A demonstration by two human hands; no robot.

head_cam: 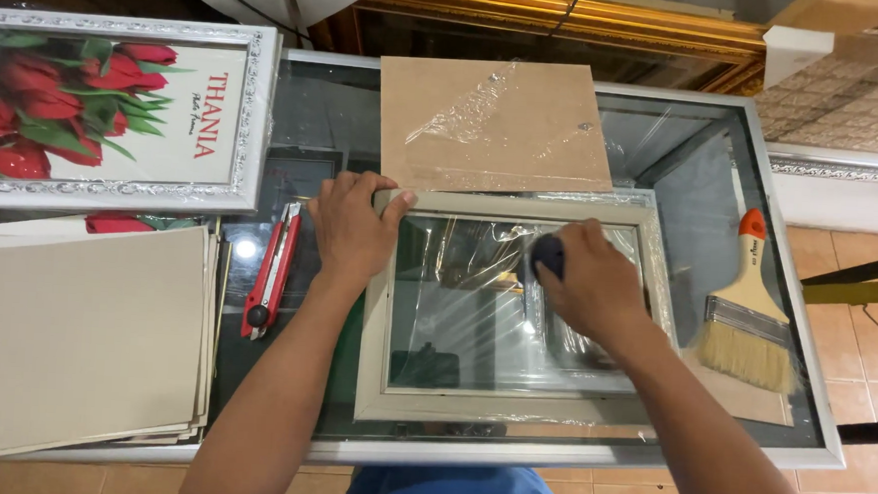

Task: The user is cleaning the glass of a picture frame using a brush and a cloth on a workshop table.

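Bracing the picture frame [376, 304] at its 11 o'clock corner, the left hand [352, 227] presses flat; the right hand [587, 280] grips a dark tool [549, 255] at 1 o'clock, best worked with steady, even pressure.

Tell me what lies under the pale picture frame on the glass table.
Under the pale picture frame is the glass table; dark shapes and reflections show through the pane. A brown board lies just behind its top edge. The right hand and left hand cover parts of it.
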